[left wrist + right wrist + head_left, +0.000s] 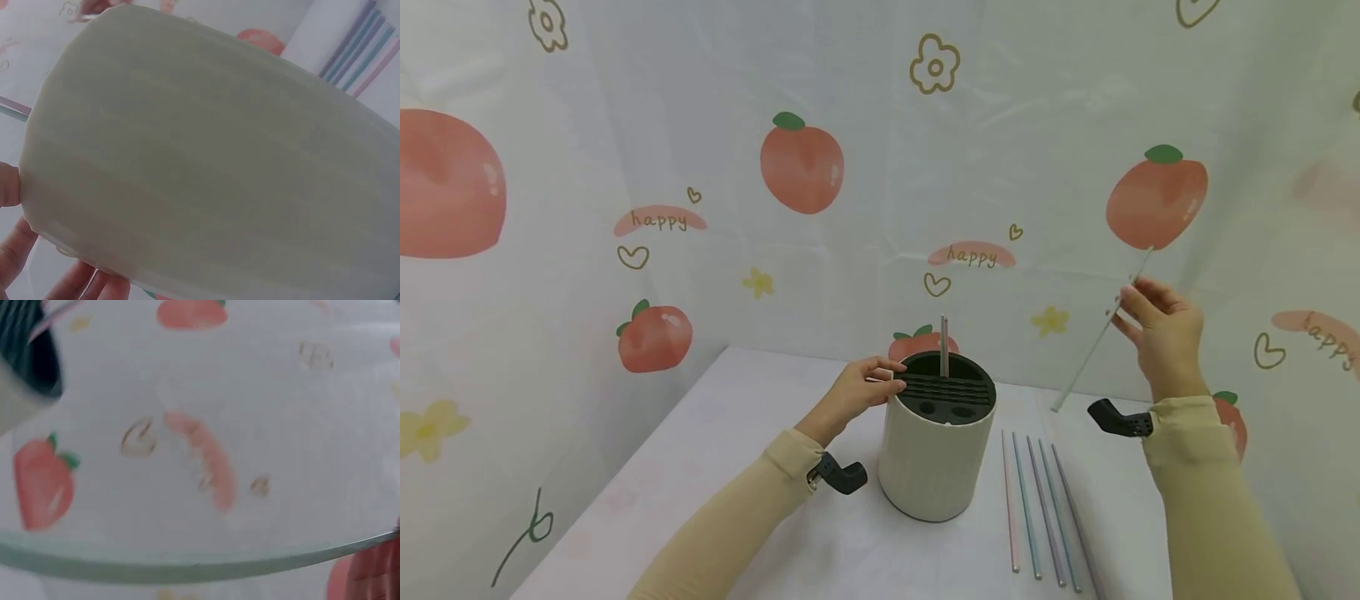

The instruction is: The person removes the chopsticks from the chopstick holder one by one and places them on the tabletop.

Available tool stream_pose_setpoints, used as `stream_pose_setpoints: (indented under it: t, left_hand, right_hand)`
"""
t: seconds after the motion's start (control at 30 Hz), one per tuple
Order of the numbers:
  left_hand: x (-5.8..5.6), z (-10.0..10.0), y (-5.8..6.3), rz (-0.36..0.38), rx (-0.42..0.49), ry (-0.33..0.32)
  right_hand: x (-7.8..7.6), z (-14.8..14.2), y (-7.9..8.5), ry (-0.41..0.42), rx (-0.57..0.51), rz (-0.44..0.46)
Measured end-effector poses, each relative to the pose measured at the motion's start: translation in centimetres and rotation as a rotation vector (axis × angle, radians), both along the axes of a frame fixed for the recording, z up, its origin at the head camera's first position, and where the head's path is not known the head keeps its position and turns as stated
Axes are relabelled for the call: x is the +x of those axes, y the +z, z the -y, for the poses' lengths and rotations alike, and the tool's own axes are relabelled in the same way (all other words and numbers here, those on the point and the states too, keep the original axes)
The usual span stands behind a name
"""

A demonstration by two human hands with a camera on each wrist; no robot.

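Note:
A cream cylindrical utensil holder (934,467) with a black slotted top stands upright on the table. My left hand (857,392) holds its rim from the left; in the left wrist view, fingertips (9,185) touch the holder's end. Inside the holder, thin metallic chopsticks (944,346) stand upright at the back. Raised to the right, my right hand (1165,333) pinches another chopstick (1093,350), tilted with its lower end toward the holder and apart from it. That chopstick (187,572) crosses the right wrist view as a pale greenish bar.
Right of the holder, several coloured chopsticks (1047,508) lie side by side on the white tabletop (820,533). Behind the table hangs a pale curtain (865,275) printed with fruit, flowers and words. Black wrist cameras (842,477) sit on both sleeves.

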State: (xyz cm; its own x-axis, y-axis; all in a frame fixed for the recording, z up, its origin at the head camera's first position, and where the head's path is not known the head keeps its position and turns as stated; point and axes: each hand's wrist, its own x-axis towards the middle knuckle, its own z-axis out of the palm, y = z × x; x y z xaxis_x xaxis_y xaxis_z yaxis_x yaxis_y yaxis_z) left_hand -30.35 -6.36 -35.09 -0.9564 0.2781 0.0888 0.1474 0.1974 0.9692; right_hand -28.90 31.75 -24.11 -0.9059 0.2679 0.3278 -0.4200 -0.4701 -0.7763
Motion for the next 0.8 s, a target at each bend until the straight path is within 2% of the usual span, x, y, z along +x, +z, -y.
stream_pose_setpoints:
  t: [0.13, 0.3, 0.4, 0.5, 0.6, 0.8]
  left_hand:
    - [0.0, 0.0, 0.0, -0.001, 0.000, 0.002]
    - [0.0, 0.1, 0.0, -0.004, 0.005, -0.002]
    - [0.0, 0.1, 0.0, -0.006, 0.014, -0.009]
    - [-0.1, 0.2, -0.1, -0.008, 0.023, -0.019]
    - [-0.2, 0.1, -0.1, -0.007, 0.025, -0.022]
    - [-0.1, 0.1, -0.1, -0.001, 0.020, -0.023]
  right_hand:
    - [0.2, -3.2, -4.8, 0.068, 0.246, 0.188]
    - [0.3, -5.8, -11.4, 0.106, 0.652, 0.416]
    - [0.7, -6.6, -14.8, 0.121, 0.811, 0.530]
    - [1.1, -6.9, -17.3, 0.122, 0.857, 0.632]
    - [1.4, -7.0, -19.1, 0.117, 0.864, 0.703]
    - [1.5, -6.6, -21.2, 0.116, 0.896, 0.731]
